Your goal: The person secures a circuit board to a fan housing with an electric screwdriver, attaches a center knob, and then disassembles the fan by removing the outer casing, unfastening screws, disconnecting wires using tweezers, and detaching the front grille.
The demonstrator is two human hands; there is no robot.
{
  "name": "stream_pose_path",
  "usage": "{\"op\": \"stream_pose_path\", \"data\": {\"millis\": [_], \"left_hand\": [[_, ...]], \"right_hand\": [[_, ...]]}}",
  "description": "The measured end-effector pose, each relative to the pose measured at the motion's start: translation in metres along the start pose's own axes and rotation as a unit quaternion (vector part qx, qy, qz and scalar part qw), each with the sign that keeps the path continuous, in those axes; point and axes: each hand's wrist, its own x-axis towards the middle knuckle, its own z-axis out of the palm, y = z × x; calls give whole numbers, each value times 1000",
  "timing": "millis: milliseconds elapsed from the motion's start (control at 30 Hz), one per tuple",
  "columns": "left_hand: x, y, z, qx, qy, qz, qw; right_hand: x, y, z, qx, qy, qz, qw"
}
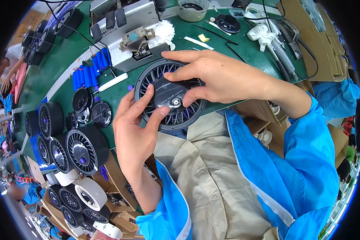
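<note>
The round finned housing (pixel 170 123) sits on the green bench (pixel 120 95) below the grey machine (pixel 134 56); the left hand (pixel 137 124) and right hand (pixel 212 76) bend fingers over its cover. Blue cylinders (pixel 85 76) lie left of the machine.

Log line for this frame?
left hand: on black disc | right hand: on same disc | disc: over spoked wheel | blue cells: left
</note>
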Motion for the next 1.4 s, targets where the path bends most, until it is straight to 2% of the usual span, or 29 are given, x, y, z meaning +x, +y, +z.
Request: {"op": "stream_pose_path", "data": {"millis": [133,300,433,533,700,833,933,967,1033,1067,1167,1200,1300,1400], "left_hand": [[2,0,-1,91,6,18,996],[4,16,-1,176,0,-10,984],[4,11,1,104,30,-15,994],[3,2,3,38,31,3,999],[-4,-8,5,54,48,45,996],[-12,-18,7,46,71,53,995],[-16,-37,7,-45,189,80,978],[-14,-36,2,-44,190,82,977],[-7,-34,-18,158,301,33,940],[1,-40,-28,159,301,34,940],[28,-61,-49,382,317,56,866],[29,-59,-46,382,317,59,866],[30,-47,-28,289,217,98,927],[41,-62,-16,287,190,113,932]], "right_hand": [[8,-3,-4,-30,-21,-8,999],[7,-8,-2,-43,-14,2,999],[13,-15,-9,-26,-82,41,995],[8,-7,-8,-35,-41,11,998],[-4,7,-1,7,-7,-13,1000],[-18,8,2,46,26,29,998],[-29,12,2,85,75,41,993],[-31,13,3,85,75,39,993],[-36,14,8,129,109,50,984],[-38,14,10,150,126,56,979],[-47,12,16,146,143,69,976],[-48,13,17,144,151,75,975],[-58,15,23,154,172,79,970],[-62,19,25,145,196,74,967]]}}
